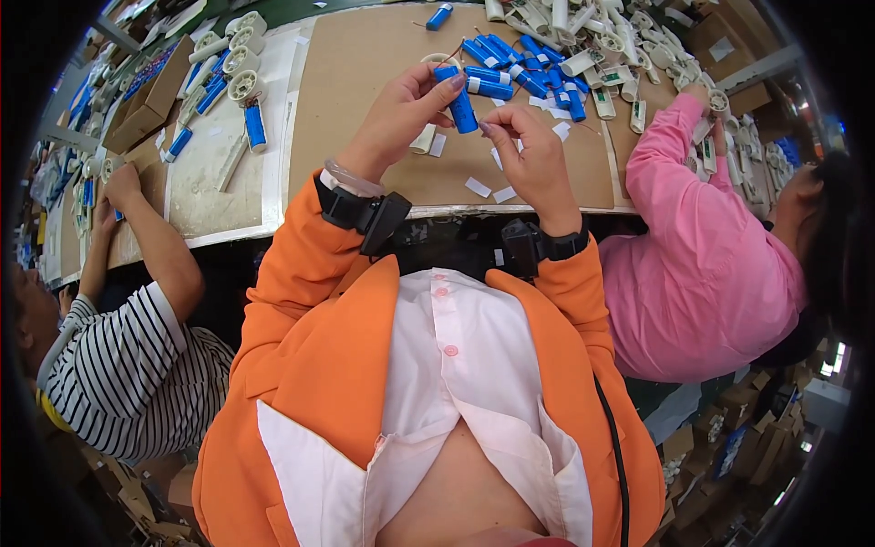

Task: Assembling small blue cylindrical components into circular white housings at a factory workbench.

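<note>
My left hand point(394, 111) grips a blue cylindrical battery point(463, 111) between thumb and fingers, tilted above the brown board. Beside those fingers shows a round cream plastic housing point(441, 60), and a cream plastic piece point(422, 139) sits below them. Close to the battery's lower end, my right hand point(538, 162) has its thumb and forefinger pinched together; whatever they hold, if anything, is too small to make out. Just beyond both hands lies a pile of blue batteries point(529, 80) with thin wires. Small white paper slips point(477, 187) are scattered nearby.
A brown board point(355, 55) covers the worktable. Many cream plastic housings point(629, 46) are heaped at the far right. To the left stand a cardboard box point(150, 109) and more housings point(244, 87). A person in pink point(693, 255) and one in stripes point(137, 374) work on either side.
</note>
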{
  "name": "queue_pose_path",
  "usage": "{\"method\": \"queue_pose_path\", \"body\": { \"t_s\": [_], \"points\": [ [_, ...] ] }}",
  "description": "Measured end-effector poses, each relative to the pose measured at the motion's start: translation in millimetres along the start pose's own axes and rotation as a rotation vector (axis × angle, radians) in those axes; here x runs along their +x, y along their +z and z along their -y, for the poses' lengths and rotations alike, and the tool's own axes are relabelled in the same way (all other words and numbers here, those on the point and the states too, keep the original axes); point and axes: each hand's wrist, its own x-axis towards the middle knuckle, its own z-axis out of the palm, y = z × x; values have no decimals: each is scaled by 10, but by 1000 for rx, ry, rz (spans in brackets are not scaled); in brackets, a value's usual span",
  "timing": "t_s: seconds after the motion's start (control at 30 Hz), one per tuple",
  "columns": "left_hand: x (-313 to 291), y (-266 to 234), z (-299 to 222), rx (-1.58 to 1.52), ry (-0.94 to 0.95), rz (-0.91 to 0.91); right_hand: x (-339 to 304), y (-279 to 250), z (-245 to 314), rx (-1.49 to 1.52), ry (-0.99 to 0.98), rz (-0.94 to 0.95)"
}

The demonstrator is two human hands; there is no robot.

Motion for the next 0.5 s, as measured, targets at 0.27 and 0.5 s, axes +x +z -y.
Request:
{"method": "queue_pose_path", "body": {
  "t_s": [0.27, 0.5],
  "points": [
    [-54, 16, -64, 6, -2, 78, -11, 5, -114, -20, 42, -68],
    [-17, -11, -10, -12, -16, 49, -15, 18, 40, 139, -7, -29]
  ]
}}
